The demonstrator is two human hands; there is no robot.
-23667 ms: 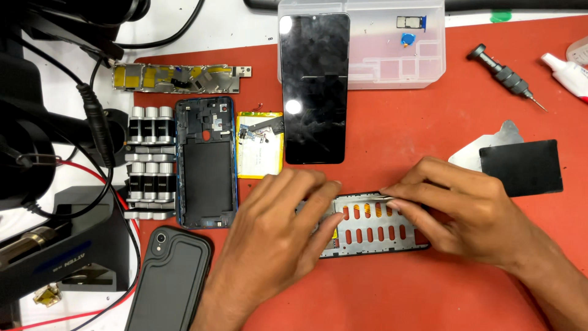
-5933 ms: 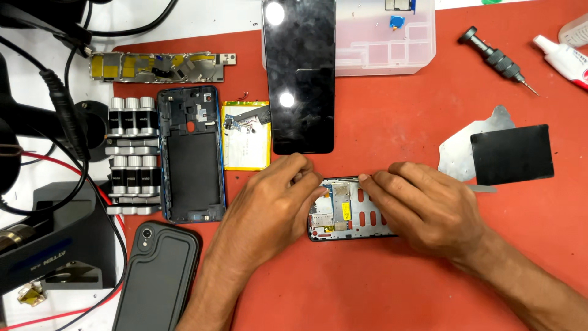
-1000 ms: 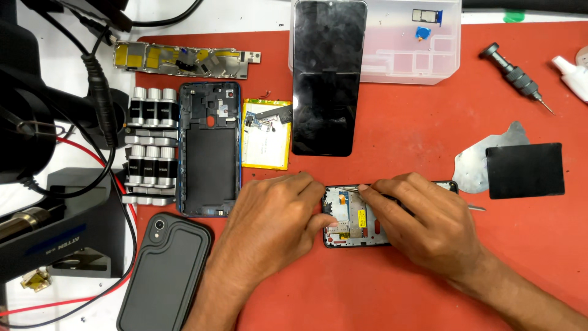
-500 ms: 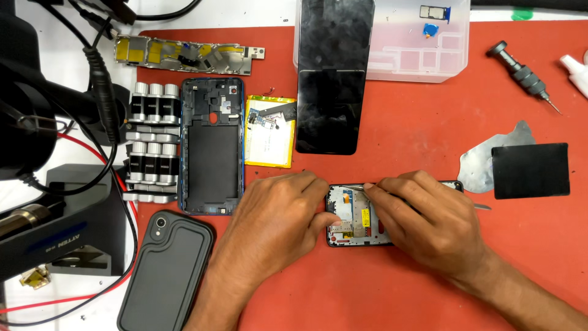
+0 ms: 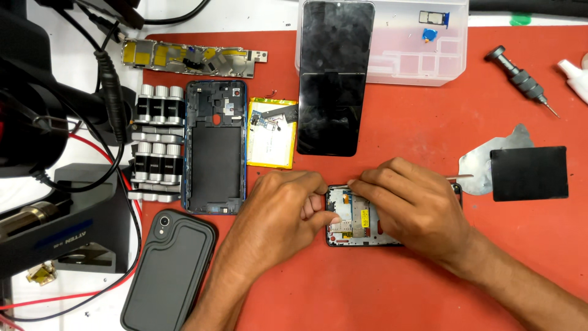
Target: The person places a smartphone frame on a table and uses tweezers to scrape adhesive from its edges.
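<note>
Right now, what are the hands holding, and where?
The opened phone: left hand at its left edge, right hand over its top and right side.

On the desk (image 5: 429, 294) the opened phone (image 5: 358, 222) lies near centre under both hands, the screen panel (image 5: 331, 79) far behind it, the back frame (image 5: 215, 147) left, the screwdriver (image 5: 520, 79) far right.
</note>
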